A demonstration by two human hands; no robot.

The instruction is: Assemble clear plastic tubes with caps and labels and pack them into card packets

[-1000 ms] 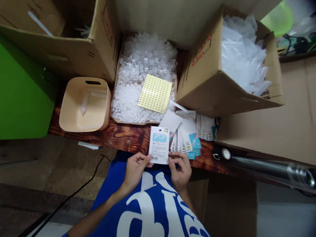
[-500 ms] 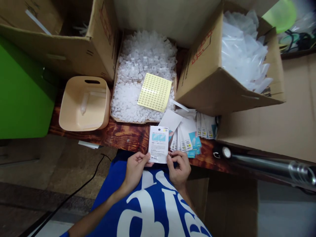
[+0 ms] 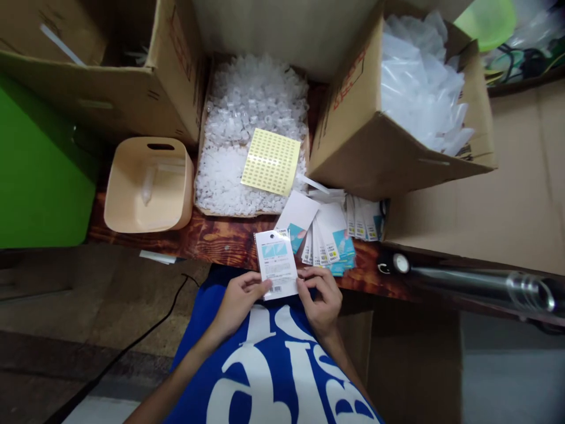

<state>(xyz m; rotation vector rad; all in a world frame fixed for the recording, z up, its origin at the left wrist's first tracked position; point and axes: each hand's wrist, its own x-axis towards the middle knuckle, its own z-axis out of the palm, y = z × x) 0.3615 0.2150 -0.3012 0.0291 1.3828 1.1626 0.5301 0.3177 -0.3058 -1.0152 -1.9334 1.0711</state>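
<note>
A white printed card (image 3: 278, 265) with two small blue pictures, a punched hole and a barcode is held just in front of the table edge. My left hand (image 3: 242, 297) pinches its lower left edge between thumb and fingers. On the lower right edge, my right hand (image 3: 321, 299) grips it with thumb and curled fingers. The card tilts slightly to the left. Behind it on the table lies a fanned pile of similar cards (image 3: 331, 227), blue and white. A yellow sheet of small stickers (image 3: 272, 162) rests on the tray of small clear and white plastic parts (image 3: 220, 185).
A cream bin (image 3: 115, 203) with a clear tube in it stands at left. Cardboard boxes rise at back left (image 3: 119, 97) and right (image 3: 375, 159), the right one filled with clear plastic pieces (image 3: 424, 88). A black-and-silver cylindrical tool (image 3: 463, 280) lies along the right.
The card has tilted to the left and moved slightly down and left, still held by both hands. The whole view has shifted a little.
</note>
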